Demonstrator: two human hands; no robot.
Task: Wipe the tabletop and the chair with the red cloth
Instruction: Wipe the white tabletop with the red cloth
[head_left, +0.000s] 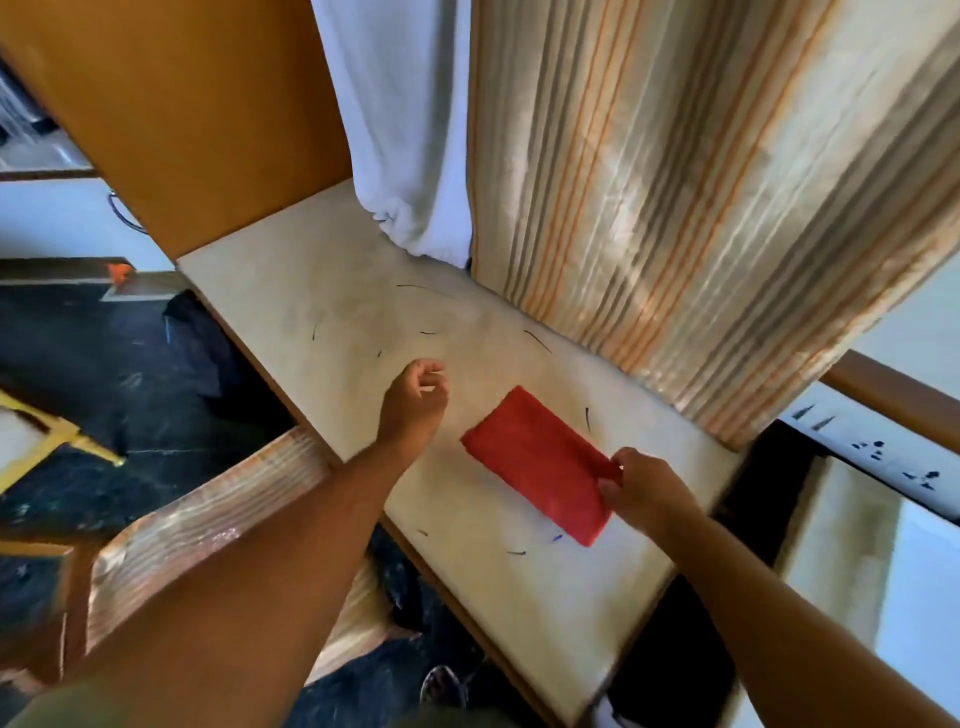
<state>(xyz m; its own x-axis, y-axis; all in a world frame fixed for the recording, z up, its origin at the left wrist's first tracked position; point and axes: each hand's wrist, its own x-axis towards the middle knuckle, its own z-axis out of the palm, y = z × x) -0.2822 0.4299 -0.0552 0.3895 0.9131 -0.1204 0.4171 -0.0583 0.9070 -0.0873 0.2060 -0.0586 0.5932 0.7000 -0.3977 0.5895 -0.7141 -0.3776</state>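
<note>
The red cloth (537, 464) lies folded flat on the pale desk (322, 291), its long axis running from far left to near right. The right hand (641, 488) pinches the cloth's near right edge, its grip closed on the fabric. The left hand (415, 402) hovers just left of the cloth, fingers loosely curled, holding nothing. The chair (208, 525) stands at near left.

One red cloth (537, 462), one tabletop (332, 312), one chair (208, 525), two curtains, one white (400, 119) and one striped (701, 197), and two hands, left (415, 400) and right (644, 488).
</note>
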